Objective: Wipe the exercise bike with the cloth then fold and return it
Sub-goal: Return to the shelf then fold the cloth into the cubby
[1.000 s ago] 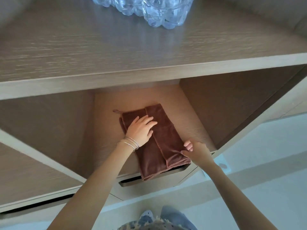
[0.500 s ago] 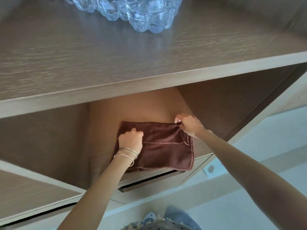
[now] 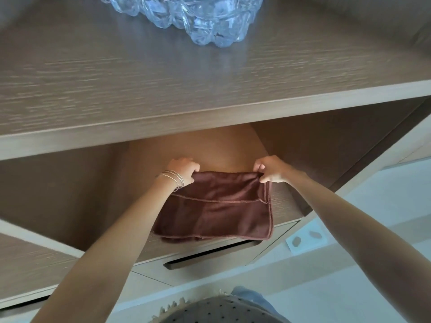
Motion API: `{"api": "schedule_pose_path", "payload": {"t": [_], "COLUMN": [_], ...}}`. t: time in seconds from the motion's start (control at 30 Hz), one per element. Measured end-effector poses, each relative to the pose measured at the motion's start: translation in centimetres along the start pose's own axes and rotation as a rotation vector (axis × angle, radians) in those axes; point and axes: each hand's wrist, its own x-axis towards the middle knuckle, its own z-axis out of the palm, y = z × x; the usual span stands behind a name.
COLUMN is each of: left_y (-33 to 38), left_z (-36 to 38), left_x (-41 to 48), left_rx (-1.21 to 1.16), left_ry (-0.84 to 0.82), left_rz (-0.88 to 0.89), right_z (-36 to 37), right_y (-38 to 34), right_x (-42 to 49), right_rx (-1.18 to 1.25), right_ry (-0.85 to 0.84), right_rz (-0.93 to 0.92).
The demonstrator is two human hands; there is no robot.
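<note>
A folded brown cloth (image 3: 217, 206) lies on the lower wooden shelf (image 3: 283, 201) of an open cabinet, its near edge reaching the shelf's front. My left hand (image 3: 184, 170), with thin bangles on the wrist, pinches the cloth's far left corner. My right hand (image 3: 270, 169) pinches the far right corner. Both far corners are lifted slightly off the shelf. The exercise bike is not in view.
The upper shelf (image 3: 186, 89) juts out above the hands, and a pack of clear plastic water bottles (image 3: 198, 17) stands on it. A drawer front with a slot handle (image 3: 210, 254) sits under the lower shelf. Pale floor (image 3: 373, 217) lies to the right.
The cloth went from lying lengthways under my flat left hand to folded crosswise. Both hands moved to its far corners and closed on them.
</note>
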Motion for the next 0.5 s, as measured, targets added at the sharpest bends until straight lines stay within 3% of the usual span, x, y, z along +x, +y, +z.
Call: {"api": "schedule_pose_path", "payload": {"t": [0.1,0.27,0.4,0.5], "left_y": [-1.2,-1.4,0.1,1.2], "left_z": [-0.8,-2.5,-0.8,1.8], "left_x": [-0.3,-2.8,-7.0,-10.0], "left_rx": [-0.08,-0.173,-0.123,-0.111], "left_ry": [0.123,0.561,0.563,0.505], "left_rz": [-0.001,-0.029,0.023,0.05], "right_z": [-0.6,-1.3,1.5,4.6], "right_y": [-0.1,-0.2,0.4,1.7], "right_x": [0.0,-2.1,-5.9,-8.0], "right_rx": [0.03,0.035,-0.13,-0.241], "right_ry": [0.219,0.612,0.674,0.584], "right_rz": [0.006,-0.107,-0.275,-0.344]}}
